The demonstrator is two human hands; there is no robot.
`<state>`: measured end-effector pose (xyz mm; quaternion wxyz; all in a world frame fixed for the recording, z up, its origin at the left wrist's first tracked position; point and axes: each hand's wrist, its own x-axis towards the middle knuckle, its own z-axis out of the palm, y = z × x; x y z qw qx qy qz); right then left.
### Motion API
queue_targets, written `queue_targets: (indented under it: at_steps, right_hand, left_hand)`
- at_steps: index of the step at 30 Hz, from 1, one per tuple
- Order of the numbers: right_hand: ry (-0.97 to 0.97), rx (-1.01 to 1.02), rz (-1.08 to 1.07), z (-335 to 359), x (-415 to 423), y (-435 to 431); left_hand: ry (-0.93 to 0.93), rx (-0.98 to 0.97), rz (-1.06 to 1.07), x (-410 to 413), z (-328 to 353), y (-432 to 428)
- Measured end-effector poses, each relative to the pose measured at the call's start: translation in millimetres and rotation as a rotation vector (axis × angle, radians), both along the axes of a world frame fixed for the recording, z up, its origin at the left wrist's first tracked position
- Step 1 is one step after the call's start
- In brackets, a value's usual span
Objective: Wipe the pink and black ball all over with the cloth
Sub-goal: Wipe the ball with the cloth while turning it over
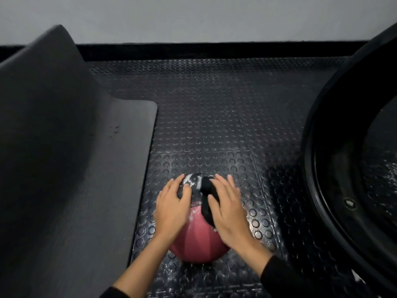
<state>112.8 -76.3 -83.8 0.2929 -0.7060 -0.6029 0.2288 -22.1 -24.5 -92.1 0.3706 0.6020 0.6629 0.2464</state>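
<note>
The pink and black ball (196,241) rests on the studded black rubber floor, low in the middle of the head view. Its near half is pink; its far top is black with white smears. My left hand (173,208) lies flat on the ball's left side, fingers spread, holding it steady. My right hand (228,209) presses a dark cloth (207,197) onto the upper right of the ball. The cloth is bunched under my palm and fingers, with a strip showing along the thumb side. Part of the ball's right side is hidden by that hand.
A dark grey mat (120,168) with a raised curved back lies close on the left, its edge almost touching the ball. A big black tyre (335,160) fills the right side. A black skirting strip (193,50) runs along the wall ahead. White residue dots the floor (214,125).
</note>
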Motion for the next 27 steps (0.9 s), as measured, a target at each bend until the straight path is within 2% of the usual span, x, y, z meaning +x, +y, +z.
queue_targets:
  at_steps: [2, 5, 7, 11, 13, 17, 19, 21, 23, 27]
  right_hand:
    - [0.060, 0.038, 0.082, 2.4, 1.0, 17.7]
    - [0.103, -0.033, 0.009, 4.7, 7.6, 46.7]
    - [0.024, -0.002, -0.048, 4.1, 1.9, 40.7]
    - [-0.135, 0.075, 0.164, 9.3, -23.5, -7.5]
    - [-0.121, 0.054, 0.193, 7.9, -13.8, 7.4]
    - [0.072, -0.156, -0.025, 5.8, 12.0, 68.7]
    - [0.009, -0.070, -0.025, 3.4, 5.1, 55.9]
    - [-0.080, 0.055, 0.091, 8.0, -15.2, 13.6]
    - [-0.120, 0.082, 0.179, 9.9, -28.6, -22.0]
    - [-0.045, 0.018, 0.132, 3.2, -7.1, 33.5]
  left_hand:
    - [0.004, 0.008, -0.008, -5.2, -3.4, 0.7]
    - [-0.030, -0.019, 0.002, -1.4, -6.7, 6.4]
    - [-0.042, -0.044, 0.032, 3.8, -6.7, 10.3]
    - [-0.072, -0.078, 0.050, 2.2, -8.0, 14.4]
    - [-0.075, -0.047, 0.037, -0.4, -9.1, 11.9]
    - [-0.047, 0.019, 0.016, 6.1, -5.5, 6.4]
    - [-0.061, 0.026, 0.034, 5.5, -4.5, 7.2]
    - [-0.104, 0.042, 0.034, 0.6, -8.9, 9.6]
    - [-0.127, 0.071, -0.004, -6.2, -13.9, 9.4]
    - [-0.135, 0.097, -0.044, -5.7, -13.0, 9.7]
